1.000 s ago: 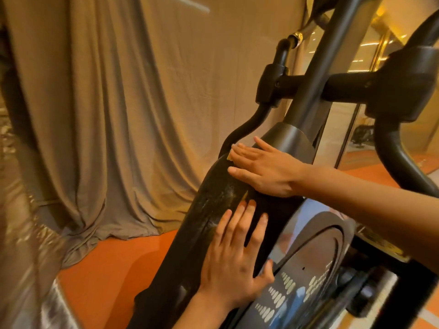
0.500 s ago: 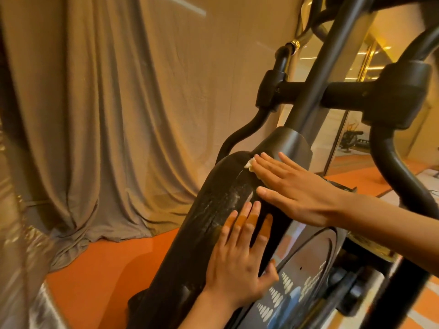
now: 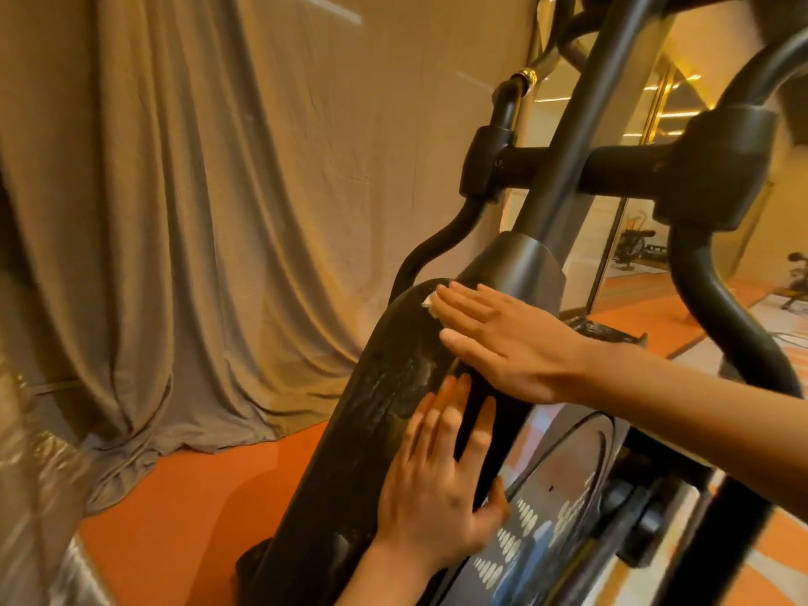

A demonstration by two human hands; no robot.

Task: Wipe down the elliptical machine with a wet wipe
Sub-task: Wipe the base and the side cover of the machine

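Note:
The elliptical machine's black front housing [image 3: 376, 413] curves up the middle of the view, streaked with wet marks. My right hand [image 3: 507, 343] lies flat near the housing's top and presses a white wet wipe [image 3: 430, 304] against it; only a corner of the wipe shows past my fingertips. Lower down, my left hand [image 3: 441, 483] rests flat on the housing with straight fingers, the thumb on the side disc [image 3: 564, 487]. The upright post [image 3: 581, 124] rises above my right hand.
A horizontal crossbar [image 3: 568, 168] and curved black handle arms [image 3: 726, 308] cross the upper right. A tan curtain [image 3: 183, 212] hangs at left, down to the orange floor [image 3: 183, 518]. A glass partition at right shows other gym machines [image 3: 634, 247].
My right hand has slid up the housing toward the post's base, and a corner of the wipe now shows under its fingertips. My left hand stays in place.

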